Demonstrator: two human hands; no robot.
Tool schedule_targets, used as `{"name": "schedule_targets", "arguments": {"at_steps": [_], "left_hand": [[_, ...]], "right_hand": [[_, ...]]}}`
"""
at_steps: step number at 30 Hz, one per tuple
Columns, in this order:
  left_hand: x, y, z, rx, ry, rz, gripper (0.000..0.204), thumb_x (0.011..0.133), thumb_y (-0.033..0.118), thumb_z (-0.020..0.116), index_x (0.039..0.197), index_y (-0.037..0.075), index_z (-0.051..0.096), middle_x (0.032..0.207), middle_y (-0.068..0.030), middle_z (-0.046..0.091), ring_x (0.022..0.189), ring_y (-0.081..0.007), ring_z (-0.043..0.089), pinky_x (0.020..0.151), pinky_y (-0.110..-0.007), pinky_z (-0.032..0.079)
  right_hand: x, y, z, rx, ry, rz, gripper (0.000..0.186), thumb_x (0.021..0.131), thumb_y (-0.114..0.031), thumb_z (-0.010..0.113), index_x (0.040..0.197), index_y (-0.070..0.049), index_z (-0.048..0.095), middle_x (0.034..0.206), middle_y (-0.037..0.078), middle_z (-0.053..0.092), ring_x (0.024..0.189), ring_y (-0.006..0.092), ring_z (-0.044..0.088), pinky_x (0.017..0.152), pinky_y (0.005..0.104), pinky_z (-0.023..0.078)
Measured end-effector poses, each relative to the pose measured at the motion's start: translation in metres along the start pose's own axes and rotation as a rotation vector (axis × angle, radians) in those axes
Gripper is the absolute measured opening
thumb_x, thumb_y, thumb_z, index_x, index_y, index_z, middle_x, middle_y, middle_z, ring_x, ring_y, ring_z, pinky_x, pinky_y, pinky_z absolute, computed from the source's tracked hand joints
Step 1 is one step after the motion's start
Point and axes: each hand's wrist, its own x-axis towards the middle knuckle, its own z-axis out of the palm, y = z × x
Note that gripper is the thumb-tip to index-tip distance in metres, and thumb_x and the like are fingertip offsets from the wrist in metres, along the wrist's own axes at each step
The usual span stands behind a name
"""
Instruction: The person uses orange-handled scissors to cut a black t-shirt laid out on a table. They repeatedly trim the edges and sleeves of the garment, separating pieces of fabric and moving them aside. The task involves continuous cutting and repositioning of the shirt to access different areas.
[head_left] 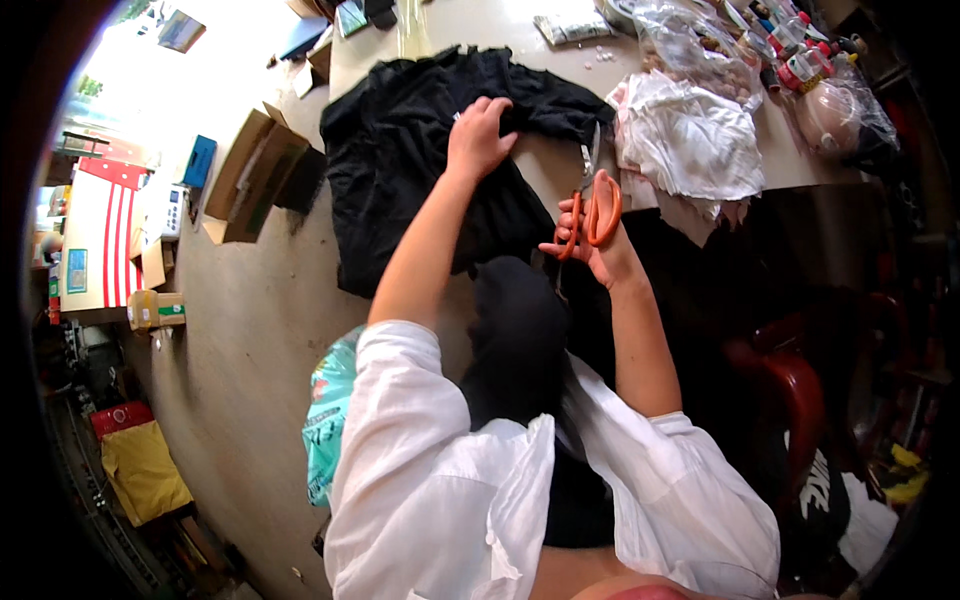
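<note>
A black garment (390,160) lies spread over the near edge of the pale table (430,25). My left hand (482,137) has its fingers curled on the cloth, gripping it near the upper middle. My right hand (590,240) holds scissors (605,215) by their orange handles, which are spread apart. The metal blades point away from me at the garment's right-hand part, where their tips meet the dark cloth. A pile of white cloth (690,130) lies just right of the scissors, with ragged pale pink pieces hanging over the table's edge.
Cardboard boxes (250,180) stand at the left, above the concrete floor (240,380). A turquoise bag (325,410) is by my left side. Clear bags (660,30) and bottles (800,70) crowd the table's back right. A reddish wooden chair (790,390) stands at the lower right.
</note>
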Motion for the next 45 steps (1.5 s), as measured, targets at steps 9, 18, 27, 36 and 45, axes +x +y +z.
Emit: {"name": "schedule_targets", "arguments": {"at_steps": [9, 18, 27, 36, 45], "left_hand": [[-0.012, 0.024, -0.002, 0.087, 0.222, 0.159, 0.023, 0.065, 0.008, 0.071, 0.086, 0.013, 0.066, 0.083, -0.0028, 0.058, 0.086, -0.0243, 0.056, 0.079, -0.036, 0.041], [-0.014, 0.035, 0.006, 0.075, 0.381, 0.025, 0.019, 0.066, 0.01, 0.071, 0.085, 0.013, 0.067, 0.083, -0.0024, 0.06, 0.086, -0.0236, 0.056, 0.081, -0.036, 0.041], [-0.024, 0.031, 0.018, -0.011, 0.441, -0.079, 0.017, 0.067, 0.007, 0.072, 0.083, 0.013, 0.067, 0.082, -0.0011, 0.059, 0.086, -0.0228, 0.056, 0.08, -0.035, 0.04], [-0.029, 0.03, 0.021, -0.029, 0.474, -0.155, 0.02, 0.068, 0.005, 0.07, 0.087, 0.012, 0.067, 0.083, -0.0021, 0.061, 0.085, -0.0238, 0.057, 0.079, -0.035, 0.041], [-0.027, 0.015, 0.034, -0.157, 0.525, -0.191, 0.017, 0.073, 0.008, 0.072, 0.088, 0.008, 0.065, 0.082, -0.0057, 0.06, 0.084, -0.0265, 0.056, 0.076, -0.036, 0.042]], "right_hand": [[0.008, -0.012, 0.018, -0.326, -0.072, 0.154, 0.08, 0.074, -0.076, 0.055, 0.101, -0.001, 0.052, 0.08, 0.005, 0.053, 0.072, 0.0152, 0.059, 0.067, 0.0393, 0.058], [0.039, -0.024, 0.024, -0.389, -0.089, 0.17, 0.081, 0.07, -0.079, 0.056, 0.097, -0.003, 0.052, 0.082, 0.005, 0.051, 0.074, 0.0171, 0.059, 0.068, 0.0406, 0.057], [0.011, -0.019, 0.009, -0.23, -0.189, 0.237, 0.075, 0.074, -0.074, 0.058, 0.096, -0.003, 0.056, 0.084, 0.006, 0.058, 0.077, 0.0186, 0.062, 0.071, 0.0423, 0.056], [0.049, -0.038, 0.027, -0.203, -0.216, 0.221, 0.073, 0.072, -0.074, 0.059, 0.091, -0.004, 0.054, 0.077, 0.004, 0.053, 0.073, 0.0168, 0.059, 0.071, 0.0486, 0.057], [0.018, 0.0, 0.001, -0.042, -0.178, 0.223, 0.075, 0.076, -0.074, 0.054, 0.095, -0.002, 0.055, 0.078, 0.005, 0.053, 0.075, 0.0183, 0.058, 0.074, 0.0512, 0.055]]}}
